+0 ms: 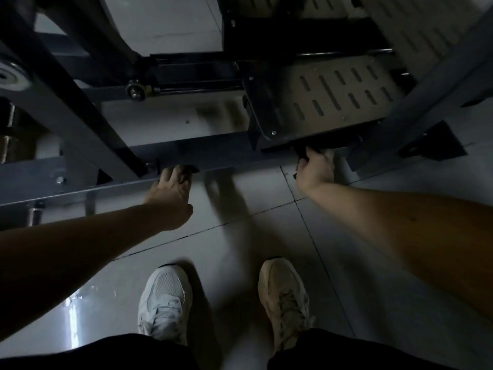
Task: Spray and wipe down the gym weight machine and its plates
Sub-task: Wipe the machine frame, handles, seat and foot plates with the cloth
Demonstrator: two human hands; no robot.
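Observation:
The weight machine's dark grey base bar (pixel 226 153) runs across the floor in front of my feet. Above it sits a slotted metal footplate (pixel 333 97). My right hand (pixel 316 169) grips a dark cloth (pixel 300 153) and presses it against the bar just under the footplate's front edge. My left hand (pixel 170 190) reaches to the bar further left. Its fingertips rest on the bar's lower edge beside a small dark piece (pixel 190 169). A round weight plate (pixel 10 74) shows at the far left. No spray bottle is in view.
Slanted frame beams (pixel 66 102) cross on the left, and another upright (pixel 426 84) rises on the right with a black foot bracket (pixel 432 145). Grey floor tiles (pixel 240 236) lie under me. My two sneakers (pixel 165 303) stand close to the bar. The light is dim.

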